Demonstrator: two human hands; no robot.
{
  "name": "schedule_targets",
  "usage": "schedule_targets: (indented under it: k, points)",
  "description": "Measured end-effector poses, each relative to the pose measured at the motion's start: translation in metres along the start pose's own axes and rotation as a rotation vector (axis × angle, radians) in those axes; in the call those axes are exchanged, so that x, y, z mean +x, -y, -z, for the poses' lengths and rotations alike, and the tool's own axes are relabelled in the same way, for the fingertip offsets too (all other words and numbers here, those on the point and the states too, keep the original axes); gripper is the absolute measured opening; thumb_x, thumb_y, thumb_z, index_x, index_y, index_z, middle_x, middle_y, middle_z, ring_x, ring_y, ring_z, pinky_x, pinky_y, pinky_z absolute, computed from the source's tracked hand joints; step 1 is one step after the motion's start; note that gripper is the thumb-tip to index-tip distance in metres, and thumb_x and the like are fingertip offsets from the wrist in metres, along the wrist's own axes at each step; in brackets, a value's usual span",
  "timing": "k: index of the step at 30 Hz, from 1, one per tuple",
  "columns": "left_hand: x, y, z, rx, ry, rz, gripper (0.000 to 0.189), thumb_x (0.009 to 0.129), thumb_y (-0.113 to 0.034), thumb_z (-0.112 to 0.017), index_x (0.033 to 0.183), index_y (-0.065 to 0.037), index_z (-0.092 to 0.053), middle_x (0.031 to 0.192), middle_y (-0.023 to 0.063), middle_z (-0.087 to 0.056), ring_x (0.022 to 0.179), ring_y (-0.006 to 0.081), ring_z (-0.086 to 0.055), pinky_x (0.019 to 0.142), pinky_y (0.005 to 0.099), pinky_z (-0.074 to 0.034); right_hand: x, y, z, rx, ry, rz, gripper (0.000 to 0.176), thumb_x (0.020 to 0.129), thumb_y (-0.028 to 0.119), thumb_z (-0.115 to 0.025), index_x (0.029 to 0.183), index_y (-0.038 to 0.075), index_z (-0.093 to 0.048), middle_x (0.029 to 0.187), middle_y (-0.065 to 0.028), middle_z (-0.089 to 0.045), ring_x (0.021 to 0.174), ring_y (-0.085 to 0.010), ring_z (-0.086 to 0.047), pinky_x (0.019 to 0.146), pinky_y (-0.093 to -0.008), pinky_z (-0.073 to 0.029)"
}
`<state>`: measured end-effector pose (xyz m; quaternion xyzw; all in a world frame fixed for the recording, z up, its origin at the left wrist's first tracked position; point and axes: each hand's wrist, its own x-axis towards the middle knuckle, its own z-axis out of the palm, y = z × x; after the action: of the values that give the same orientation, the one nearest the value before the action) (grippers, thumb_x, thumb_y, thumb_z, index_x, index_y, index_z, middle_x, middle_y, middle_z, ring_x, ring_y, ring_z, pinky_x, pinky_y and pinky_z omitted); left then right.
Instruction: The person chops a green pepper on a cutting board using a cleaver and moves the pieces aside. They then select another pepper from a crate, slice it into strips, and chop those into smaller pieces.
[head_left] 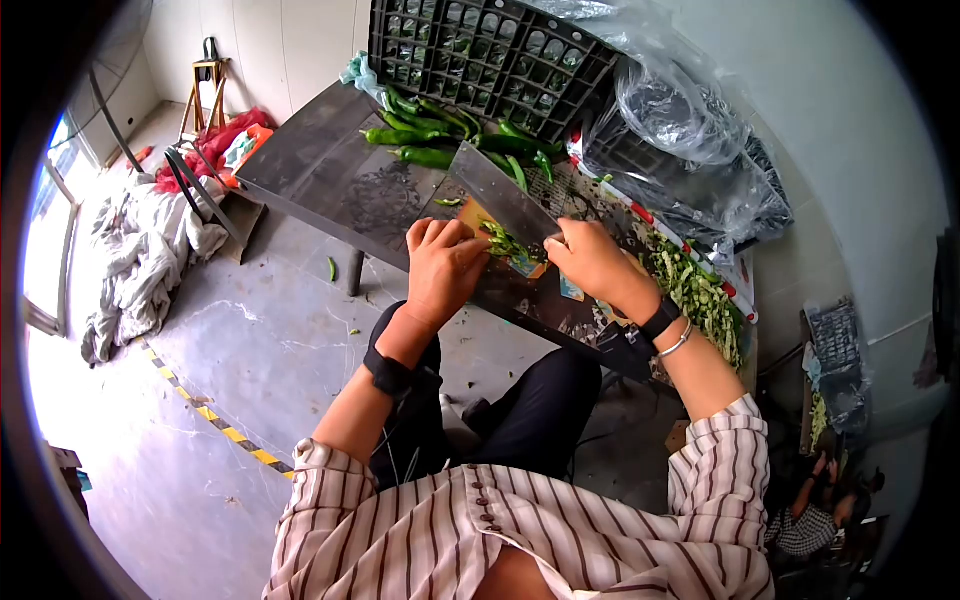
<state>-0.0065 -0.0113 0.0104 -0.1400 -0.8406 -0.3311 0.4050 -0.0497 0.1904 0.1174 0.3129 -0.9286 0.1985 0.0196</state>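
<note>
My right hand (590, 260) is closed round the handle of a cleaver (505, 195), whose broad blade points up and left over the table. Fingers bent and pressed together, my left hand (445, 262) grips the near end of a partly sliced green pepper (508, 243); the fingers hide most of what they hold. Cut pieces lie between my two hands, just beside the blade. Whole green peppers (425, 130) are piled beyond the cleaver. A long heap of chopped pepper (695, 295) lies to the right of my right forearm.
A black plastic crate (490, 65) stands on its side behind the peppers on the dark table (320, 150). Clear plastic wrapping (680, 110) covers something at the back right. Crumpled cloth (150, 250) lies on the floor at left. Another person (805, 525) is at lower right.
</note>
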Motion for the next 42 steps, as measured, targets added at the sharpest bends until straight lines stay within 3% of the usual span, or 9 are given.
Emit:
schedule_targets:
  k: [2,16,24,29,32,35,42]
  points:
    - [0.000,0.001,-0.002,0.006,0.022,-0.004,0.016,0.070,-0.014,-0.074,0.086,-0.015,-0.073,0.084,-0.0005,-0.059,0.088,0.0207,-0.055,0.092,0.0380,-0.035,-0.002,0.004,-0.002,-0.005,-0.002,-0.007,0.026,0.085,0.019,-0.055,0.079,-0.007,-0.056,0.074,-0.0296,-0.059,0.074,-0.0482,-0.058,0.067,-0.0519,-0.047]
    - [0.004,0.001,-0.005,0.118,0.125,-0.075,0.006,0.071,-0.016,-0.069,0.077,-0.016,-0.068,0.083,-0.0025,-0.058,0.088,0.0193,-0.054,0.089,0.0384,-0.034,0.009,-0.003,-0.021,-0.045,0.169,0.072,0.023,0.087,0.017,-0.056,0.085,-0.006,-0.057,0.074,-0.0277,-0.059,0.074,-0.0448,-0.059,0.067,-0.0481,-0.047]
    - [0.005,0.003,-0.004,0.112,0.119,-0.081,0.005,0.072,-0.016,-0.068,0.077,-0.018,-0.069,0.084,-0.0030,-0.058,0.090,0.0194,-0.054,0.090,0.0394,-0.034,0.042,0.010,-0.037,-0.031,0.086,0.060,0.023,0.086,0.018,-0.055,0.085,-0.005,-0.060,0.079,-0.0273,-0.063,0.078,-0.0446,-0.063,0.071,-0.0507,-0.050]
    - [0.003,0.003,-0.006,0.114,0.099,-0.074,0.005,0.072,-0.015,-0.068,0.076,-0.018,-0.068,0.083,-0.0031,-0.058,0.090,0.0189,-0.054,0.090,0.0382,-0.034,0.024,0.012,-0.018,-0.003,0.077,0.015,0.025,0.084,0.018,-0.053,0.080,-0.006,-0.059,0.077,-0.0297,-0.061,0.078,-0.0460,-0.062,0.073,-0.0501,-0.050]
    - [0.003,0.003,-0.005,0.125,0.110,-0.086,0.002,0.073,-0.016,-0.067,0.075,-0.017,-0.067,0.083,-0.0030,-0.058,0.090,0.0183,-0.054,0.091,0.0380,-0.034,0.017,0.013,-0.010,0.008,0.202,-0.011,0.025,0.084,0.017,-0.053,0.079,-0.007,-0.059,0.076,-0.0307,-0.061,0.077,-0.0464,-0.061,0.073,-0.0508,-0.049]
    - [0.004,0.002,-0.005,0.126,0.108,-0.080,0.002,0.074,-0.016,-0.066,0.075,-0.017,-0.067,0.083,-0.0032,-0.058,0.090,0.0180,-0.054,0.091,0.0381,-0.034,0.014,0.000,-0.019,-0.053,0.182,0.095,0.025,0.084,0.017,-0.053,0.081,-0.007,-0.059,0.077,-0.0303,-0.061,0.076,-0.0462,-0.061,0.073,-0.0510,-0.049]
    - [0.005,0.003,-0.007,0.119,0.128,-0.119,0.003,0.073,-0.017,-0.066,0.075,-0.017,-0.068,0.081,-0.0027,-0.057,0.089,0.0185,-0.054,0.090,0.0387,-0.034,0.039,0.013,-0.045,-0.013,0.078,0.051,0.025,0.085,0.018,-0.053,0.085,-0.007,-0.059,0.078,-0.0282,-0.062,0.078,-0.0448,-0.062,0.069,-0.0495,-0.050]
